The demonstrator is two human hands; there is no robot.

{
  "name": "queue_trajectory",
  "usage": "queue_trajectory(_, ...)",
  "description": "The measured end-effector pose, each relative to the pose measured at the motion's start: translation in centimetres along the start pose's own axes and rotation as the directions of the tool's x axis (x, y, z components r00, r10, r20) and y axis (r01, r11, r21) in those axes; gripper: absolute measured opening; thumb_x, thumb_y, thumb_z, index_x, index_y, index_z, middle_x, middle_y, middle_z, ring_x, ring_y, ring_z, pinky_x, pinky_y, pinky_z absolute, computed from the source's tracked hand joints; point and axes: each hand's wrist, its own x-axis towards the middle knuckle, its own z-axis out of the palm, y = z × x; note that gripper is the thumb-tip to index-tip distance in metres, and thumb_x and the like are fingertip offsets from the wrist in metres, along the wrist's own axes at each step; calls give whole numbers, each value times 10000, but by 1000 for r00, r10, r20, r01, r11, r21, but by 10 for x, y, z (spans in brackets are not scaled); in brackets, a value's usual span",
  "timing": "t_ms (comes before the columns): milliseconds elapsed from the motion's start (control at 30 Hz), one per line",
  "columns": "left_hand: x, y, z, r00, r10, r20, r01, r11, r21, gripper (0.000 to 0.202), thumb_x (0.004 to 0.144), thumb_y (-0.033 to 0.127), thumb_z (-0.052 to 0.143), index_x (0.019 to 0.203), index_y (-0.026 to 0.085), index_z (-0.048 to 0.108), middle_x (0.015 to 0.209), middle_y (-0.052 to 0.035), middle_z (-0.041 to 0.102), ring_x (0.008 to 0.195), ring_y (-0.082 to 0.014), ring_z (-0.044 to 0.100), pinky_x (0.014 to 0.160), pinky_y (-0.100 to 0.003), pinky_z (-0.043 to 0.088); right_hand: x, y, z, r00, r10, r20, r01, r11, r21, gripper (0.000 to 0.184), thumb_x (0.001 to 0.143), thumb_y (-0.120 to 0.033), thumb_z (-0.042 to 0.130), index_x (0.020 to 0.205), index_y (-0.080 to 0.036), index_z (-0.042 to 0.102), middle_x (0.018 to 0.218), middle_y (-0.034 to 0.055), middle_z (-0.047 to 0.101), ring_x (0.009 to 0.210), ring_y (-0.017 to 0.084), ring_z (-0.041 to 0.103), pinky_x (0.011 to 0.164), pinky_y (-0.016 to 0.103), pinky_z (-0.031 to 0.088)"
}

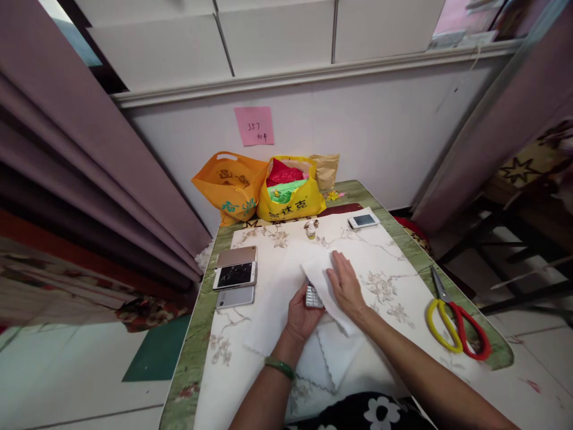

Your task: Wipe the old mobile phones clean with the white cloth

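Observation:
My left hand grips a keypad phone, its silvery buttons showing above the palm. A white cloth partly covers the phone, so its upper part is hidden. Against the right side of the cloth lies my right hand, its fingers stretched out. More white cloth with zigzag edges is spread under my hands on the flowered table cover.
At left lie a gold phone, a white phone with a cracked-looking screen and a silver phone. Another white phone is at back right. Scissors lie right. Orange and yellow bags stand behind a small figurine.

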Motion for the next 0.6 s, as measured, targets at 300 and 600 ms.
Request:
queue_trajectory(300,1,-9,2,985,175,-15,-170,972,159,343,841,203,621,1184,195,608,1144,-58,698,1091,-190,629,1052,-365,407,-93,-28,-75,679,-349,645,426,904,40,519,899,-344,559,1388,-214,444,1390,126,517,986,224,659,796,316,524)
queue_trajectory(600,0,-13,-2,973,231,-21,-215,934,284,529,760,129,673,1259,266,561,1141,-33,695,1052,-183,640,1028,-361,423,-128,-7,-108,622,-414,665,505,861,64,186,953,-274,484,1088,-229,603,878,13,659,634,118,607,543,224,382)
